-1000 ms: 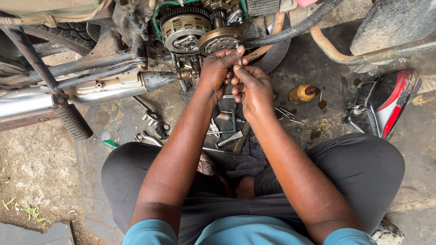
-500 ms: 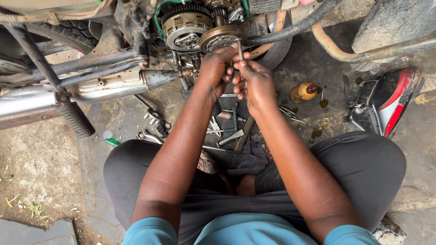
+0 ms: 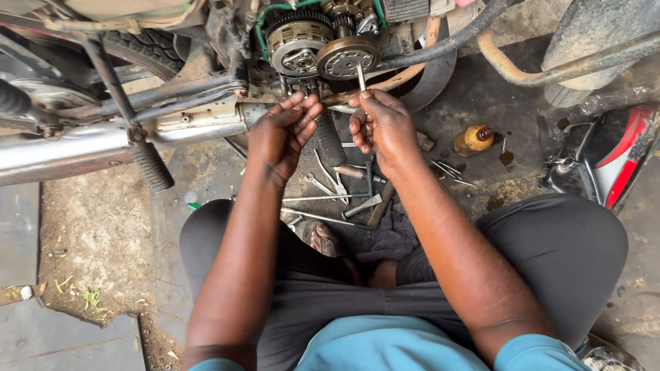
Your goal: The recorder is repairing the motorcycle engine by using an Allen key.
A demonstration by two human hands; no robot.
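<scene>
Your right hand [image 3: 381, 127] pinches a thin metal rod [image 3: 361, 75] just below the far clutch assembly [image 3: 323, 51]; your left hand [image 3: 282, 134] hovers beside it, fingers loosely spread, holding nothing. The rod looks stiff, light and probably oily, so grip near its lower end.

dull oily metal clutch [image 3: 300, 49], shiny steel exhaust pipe [image 3: 62, 148], matt rough concrete floor [image 3: 103, 240].
</scene>
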